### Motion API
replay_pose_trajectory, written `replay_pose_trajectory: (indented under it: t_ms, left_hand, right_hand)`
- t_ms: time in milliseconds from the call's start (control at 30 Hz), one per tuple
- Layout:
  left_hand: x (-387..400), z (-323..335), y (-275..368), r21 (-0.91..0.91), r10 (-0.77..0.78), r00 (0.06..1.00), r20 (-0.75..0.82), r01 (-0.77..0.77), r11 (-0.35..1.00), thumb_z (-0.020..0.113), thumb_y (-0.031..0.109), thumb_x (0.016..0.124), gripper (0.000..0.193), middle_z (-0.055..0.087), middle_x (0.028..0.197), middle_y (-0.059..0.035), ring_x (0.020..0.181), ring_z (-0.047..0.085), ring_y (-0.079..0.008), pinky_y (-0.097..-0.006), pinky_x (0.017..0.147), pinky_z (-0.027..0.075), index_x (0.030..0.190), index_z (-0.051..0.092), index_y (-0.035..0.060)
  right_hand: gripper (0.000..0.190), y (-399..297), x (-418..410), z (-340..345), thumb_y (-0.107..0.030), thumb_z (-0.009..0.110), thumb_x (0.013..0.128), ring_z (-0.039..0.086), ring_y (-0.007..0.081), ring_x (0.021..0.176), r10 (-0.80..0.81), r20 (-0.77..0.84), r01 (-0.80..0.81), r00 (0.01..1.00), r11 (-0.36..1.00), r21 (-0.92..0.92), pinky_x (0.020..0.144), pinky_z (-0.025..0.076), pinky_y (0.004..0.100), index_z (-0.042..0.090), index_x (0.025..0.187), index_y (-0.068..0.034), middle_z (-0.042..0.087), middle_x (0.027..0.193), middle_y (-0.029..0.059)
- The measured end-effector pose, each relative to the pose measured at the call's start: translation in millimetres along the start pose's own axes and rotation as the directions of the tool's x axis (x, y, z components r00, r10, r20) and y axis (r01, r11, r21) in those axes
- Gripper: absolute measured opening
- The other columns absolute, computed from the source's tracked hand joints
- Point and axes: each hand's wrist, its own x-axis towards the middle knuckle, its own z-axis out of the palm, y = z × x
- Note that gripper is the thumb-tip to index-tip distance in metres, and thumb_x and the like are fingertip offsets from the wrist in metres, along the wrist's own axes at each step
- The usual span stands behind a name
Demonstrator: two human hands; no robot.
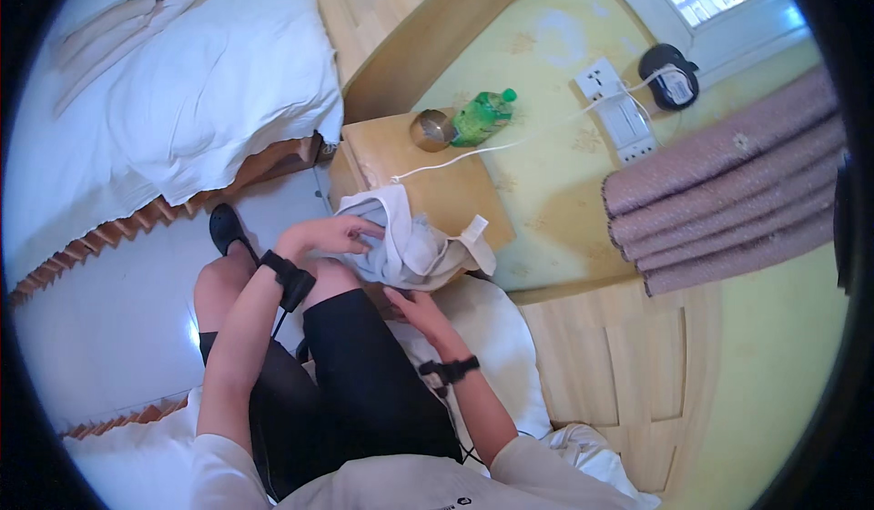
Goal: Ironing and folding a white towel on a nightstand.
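A crumpled light grey cloth item (416, 244), perhaps a garment, lies over the near edge of a wooden bedside cabinet (471, 196). It bears a small white tag. My left hand (341, 233) has hold of its left side, with the fingertips partly hidden in the folds. Just below the lower edge of the cloth is my right hand (420, 312), its fingers apart. Whether its fingertips touch the fabric is hard to tell. Both wrists wear black straps with cables.
On the cabinet stand a green plastic bottle (481, 119) and a round brown bowl (432, 131). A white cable (457, 160) runs across the top toward a wall power strip (618, 114). White-covered beds (225, 87) are on the left and under me. A mauve curtain (724, 189) hangs at right.
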Motion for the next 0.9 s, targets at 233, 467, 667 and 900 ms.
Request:
replay_pose_trajectory:
  t_ms: [233,467,667,900]
  left_hand:
    - [15,14,-27,-0.189,0.050,0.998,-0.048,-0.058,0.980,0.049,0.003,0.075,0.044,0.050,0.113,-0.0150,0.102,0.048,-0.0188,-0.0291,0.088,0.037,0.118,0.040,-0.0057]
    - [-9,-25,-54,-0.362,-0.489,0.838,-0.242,0.389,0.847,0.051,0.015,0.078,0.025,0.060,0.092,-0.0097,0.085,0.054,-0.0188,-0.0290,0.075,0.043,0.096,0.057,-0.0017]
    - [29,15,-69,-0.420,-0.569,0.741,-0.356,0.417,0.806,0.042,0.024,0.083,0.033,0.059,0.091,-0.0101,0.075,0.057,-0.0207,-0.0325,0.065,0.046,0.100,0.054,-0.0019]
    - [44,29,-78,-0.875,-0.545,0.822,-0.164,0.134,0.465,0.032,0.012,0.083,0.034,0.058,0.094,-0.0145,0.084,0.057,-0.0210,-0.0335,0.069,0.048,0.105,0.049,-0.0073]
  right_hand:
    - [0.056,-47,3,9,-0.029,0.059,0.075,0.042,0.0320,0.110,-0.847,-0.046,0.487,0.529,0.348,-0.801,0.091,0.032,0.0414,0.039,0.121,-0.004,0.045,0.116,0.0189]
    - [0.049,-19,33,-15,-0.025,0.054,0.078,0.029,0.0343,0.120,-0.836,0.159,0.378,0.525,0.062,-0.924,0.098,0.018,0.0519,0.038,0.120,-0.006,0.040,0.122,0.0182]
    - [0.040,-11,18,-28,-0.024,0.051,0.080,0.029,0.0351,0.120,-0.787,0.102,0.401,0.609,0.194,-0.895,0.097,0.015,0.0555,0.041,0.114,-0.006,0.041,0.120,0.0169]
    - [0.040,-31,40,-16,-0.024,0.050,0.079,0.028,0.0343,0.120,-0.854,0.071,0.449,0.515,0.198,-0.871,0.095,0.015,0.0579,0.041,0.114,-0.007,0.042,0.118,0.0147]
